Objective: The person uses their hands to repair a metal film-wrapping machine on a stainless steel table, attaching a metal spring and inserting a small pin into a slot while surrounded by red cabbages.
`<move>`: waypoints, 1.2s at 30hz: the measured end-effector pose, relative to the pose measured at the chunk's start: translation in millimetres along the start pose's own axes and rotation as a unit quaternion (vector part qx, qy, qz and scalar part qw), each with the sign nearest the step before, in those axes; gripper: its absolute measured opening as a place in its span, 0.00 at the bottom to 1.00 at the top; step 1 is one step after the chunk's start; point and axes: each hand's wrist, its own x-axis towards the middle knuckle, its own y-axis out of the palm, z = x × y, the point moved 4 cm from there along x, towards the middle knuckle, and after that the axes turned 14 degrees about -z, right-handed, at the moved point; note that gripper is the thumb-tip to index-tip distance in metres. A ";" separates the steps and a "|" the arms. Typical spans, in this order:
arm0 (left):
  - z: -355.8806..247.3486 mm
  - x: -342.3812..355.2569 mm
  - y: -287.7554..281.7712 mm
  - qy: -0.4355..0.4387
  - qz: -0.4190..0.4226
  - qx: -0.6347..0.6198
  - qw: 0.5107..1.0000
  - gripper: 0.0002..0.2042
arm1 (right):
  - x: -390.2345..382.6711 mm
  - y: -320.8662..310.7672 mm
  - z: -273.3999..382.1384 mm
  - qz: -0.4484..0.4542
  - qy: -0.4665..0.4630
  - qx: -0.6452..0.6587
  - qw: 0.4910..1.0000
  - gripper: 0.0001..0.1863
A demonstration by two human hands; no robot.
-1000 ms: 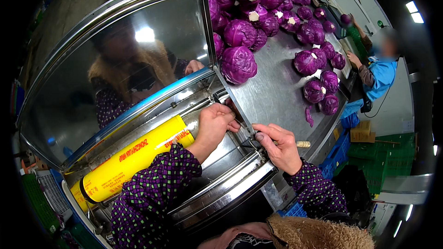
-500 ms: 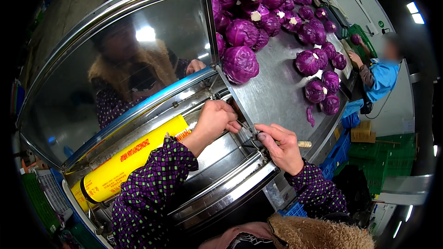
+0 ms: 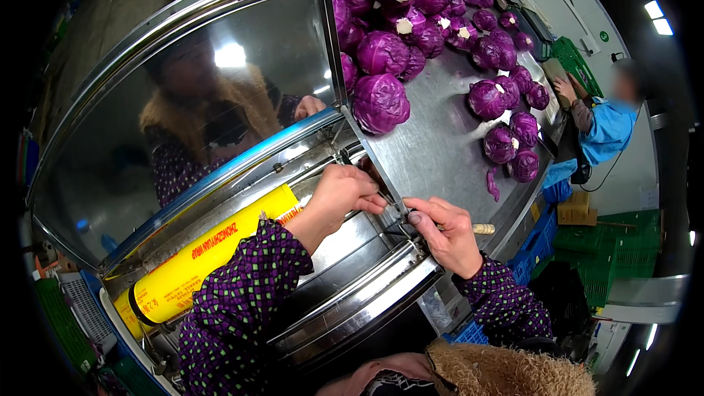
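My left hand [image 3: 341, 194] and my right hand [image 3: 445, 232] meet at the right end of a steel wrapping machine [image 3: 345, 301]. Both pinch a small metal part [image 3: 394, 214] at the edge where the machine joins the steel table [image 3: 440, 154]. A yellow roll of cling film [image 3: 198, 260] lies in the machine's trough, left of my left forearm. A raised shiny steel lid [image 3: 183, 103] stands behind it and mirrors me. Red cabbages sit on the table; the nearest cabbage [image 3: 380, 103] is just beyond my hands.
Several more red cabbages [image 3: 433, 0] are heaped at the table's far end, others [image 3: 510, 125] along its right side. A person in a blue jacket [image 3: 605, 128] works at the right. Green crates [image 3: 620, 249] and blue crates [image 3: 535, 242] stand below the table.
My hands have stayed at the same corner, with only small finger shifts. The view has moved slightly.
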 end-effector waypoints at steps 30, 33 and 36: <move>124.5 -428.5 -224.8 0.291 -0.646 0.064 0.703 0.18 | -93.8 261.1 249.2 0.358 -0.470 0.138 0.795 0.16; 126.4 -427.1 -230.6 0.285 -0.623 0.084 0.723 0.19 | -103.7 305.2 255.6 0.322 -0.539 0.128 0.768 0.19; 124.9 -430.1 -235.7 0.276 -0.607 0.064 0.743 0.18 | -102.7 316.4 247.5 0.317 -0.568 0.112 0.751 0.17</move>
